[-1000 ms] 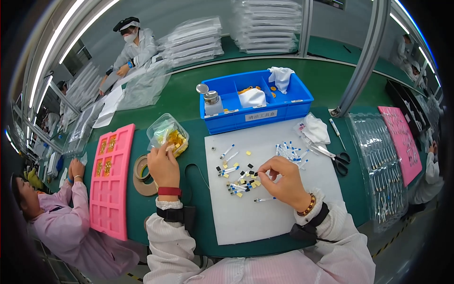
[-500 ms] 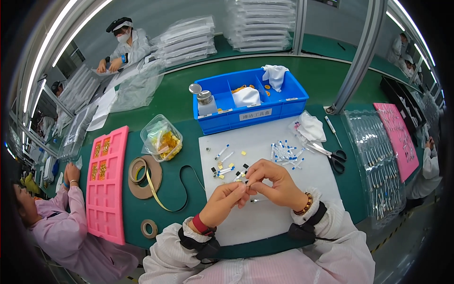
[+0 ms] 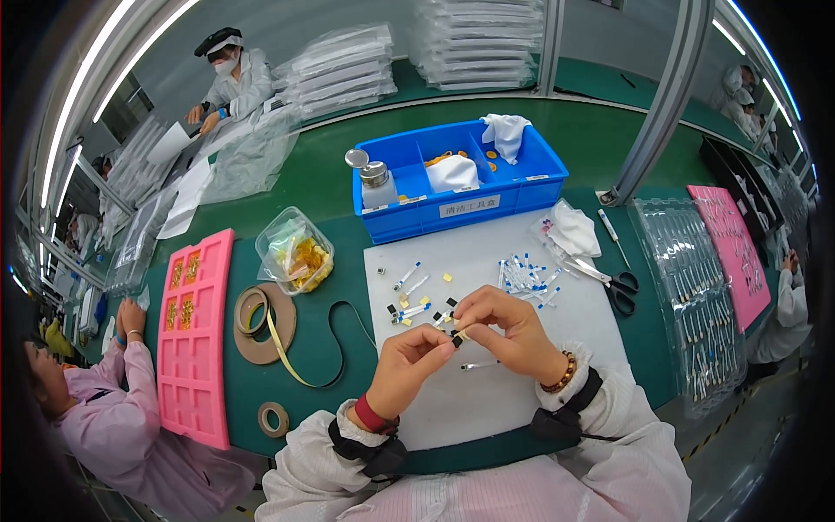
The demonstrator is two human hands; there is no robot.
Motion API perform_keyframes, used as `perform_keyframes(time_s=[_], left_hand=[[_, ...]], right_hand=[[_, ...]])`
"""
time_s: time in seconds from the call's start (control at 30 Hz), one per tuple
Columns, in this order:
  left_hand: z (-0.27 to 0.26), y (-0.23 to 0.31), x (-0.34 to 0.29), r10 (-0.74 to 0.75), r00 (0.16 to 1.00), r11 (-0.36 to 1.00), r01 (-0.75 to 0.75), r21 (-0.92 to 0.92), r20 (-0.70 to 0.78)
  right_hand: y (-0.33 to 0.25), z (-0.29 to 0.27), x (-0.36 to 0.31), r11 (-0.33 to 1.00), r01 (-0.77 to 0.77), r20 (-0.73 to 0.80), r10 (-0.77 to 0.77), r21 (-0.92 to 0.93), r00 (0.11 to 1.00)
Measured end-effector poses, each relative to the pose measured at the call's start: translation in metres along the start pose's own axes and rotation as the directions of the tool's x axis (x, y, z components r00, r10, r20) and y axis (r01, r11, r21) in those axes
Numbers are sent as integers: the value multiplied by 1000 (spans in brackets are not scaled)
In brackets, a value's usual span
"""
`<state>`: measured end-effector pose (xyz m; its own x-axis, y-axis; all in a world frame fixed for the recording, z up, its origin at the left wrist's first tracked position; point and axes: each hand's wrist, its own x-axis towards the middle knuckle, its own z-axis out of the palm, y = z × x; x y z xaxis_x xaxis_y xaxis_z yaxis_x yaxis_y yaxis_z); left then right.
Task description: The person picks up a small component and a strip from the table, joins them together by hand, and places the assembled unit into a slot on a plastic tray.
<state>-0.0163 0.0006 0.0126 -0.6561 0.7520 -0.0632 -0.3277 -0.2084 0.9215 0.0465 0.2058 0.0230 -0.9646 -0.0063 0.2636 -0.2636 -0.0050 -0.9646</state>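
Note:
My left hand (image 3: 410,364) and my right hand (image 3: 509,329) meet over a white work mat (image 3: 409,422), both pinched closed. Between their fingertips is a small black piece (image 3: 457,340), its exact kind too small to make out. A pale bit shows beside it at the right fingertips. Beyond my left hand lie short white-and-blue strips (image 3: 411,312) among little black and yellow pieces. Another thin strip (image 3: 478,365) rests on the mat beneath my right hand. Farther right, several blue-ended strips (image 3: 524,274) form a loose pile.
A blue divided bin (image 3: 383,228) with a pump bottle (image 3: 376,184) stands behind the mat. Scissors (image 3: 619,291) and a screwdriver (image 3: 614,237) lie right. On the left are a clear tub (image 3: 323,271), tape rolls (image 3: 287,326) and a pink tray (image 3: 196,409). A person sits far left.
My fingers have opened out slightly, and the small black piece now shows between them. The left wrist has turned a little. At the far left, the co-worker has lifted a white sheet.

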Motion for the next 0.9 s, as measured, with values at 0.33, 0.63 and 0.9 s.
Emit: perform_keyframes(time_s=[0.33,0.63,0.9], left_hand=[[9,0,-1,334,934,792,-204,575,-129],[6,1,-1,217,966,670,-41,741,-143],[7,-2,-4,101,995,533,-39,845,-18]], right_hand=[[3,1,1,955,67,-48,-85,-289,995],[4,-13,-11,844,31,-2,-37,-535,999],[10,-5,-24,749,75,108,-5,-658,994]])
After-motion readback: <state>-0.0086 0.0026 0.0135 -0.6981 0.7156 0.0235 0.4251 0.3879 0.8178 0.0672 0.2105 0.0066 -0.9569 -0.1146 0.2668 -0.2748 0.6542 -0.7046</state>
